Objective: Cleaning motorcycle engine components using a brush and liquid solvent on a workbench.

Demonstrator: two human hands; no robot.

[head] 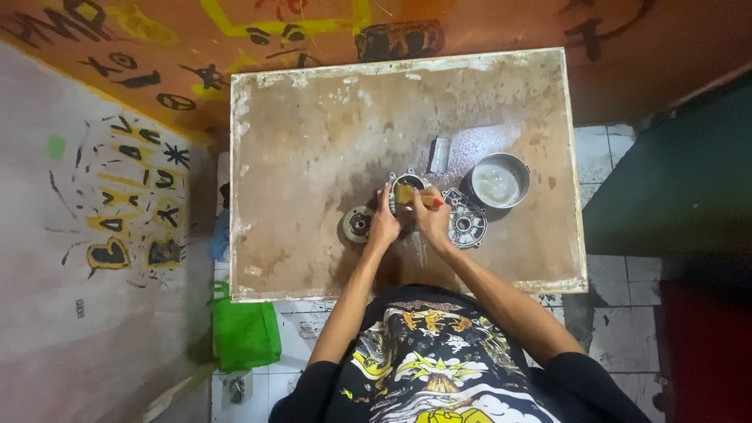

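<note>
On a worn brown table (313, 157) my left hand (383, 225) grips a round grey metal engine casing (407, 183) near the table's middle. My right hand (432, 218) holds a paintbrush (415, 197) with a wooden handle and pale bristles, laid across the casing's open top. A flat grey metal cover (465, 220) lies just right of my right hand. A small round metal part (359, 224) sits left of my left hand.
A metal bowl (499, 182) of pale liquid stands right of the casing, and a small grey metal piece (439, 154) lies behind it. A green bag (245, 333) sits on the tiled floor at the table's near left corner. Painted walls close in on the left and behind.
</note>
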